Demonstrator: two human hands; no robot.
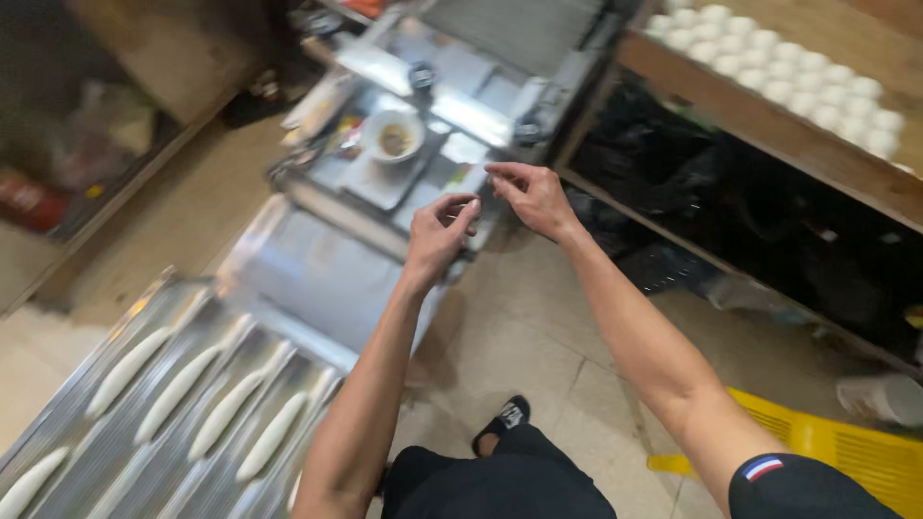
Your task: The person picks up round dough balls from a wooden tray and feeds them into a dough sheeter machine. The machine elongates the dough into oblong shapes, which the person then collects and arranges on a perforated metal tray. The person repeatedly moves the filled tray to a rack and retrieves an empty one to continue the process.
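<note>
My left hand (437, 231) and my right hand (531, 195) are raised side by side in front of a steel dough machine (423, 106). The fingertips of both are pinched close together; whether a small bit of dough sits between them cannot be told. A small bowl (392, 134) with something brown in it rests on the machine's tray, just beyond my left hand. At the lower left a grooved metal baking tray (106, 452) carries several long white dough sticks (176, 392).
A wooden board (769, 125) at the upper right holds rows of round white dough balls (788, 62). Dark bags lie under it. A yellow plastic crate (846, 452) stands at the lower right. The floor is tiled, and my sandalled foot (502, 423) shows below.
</note>
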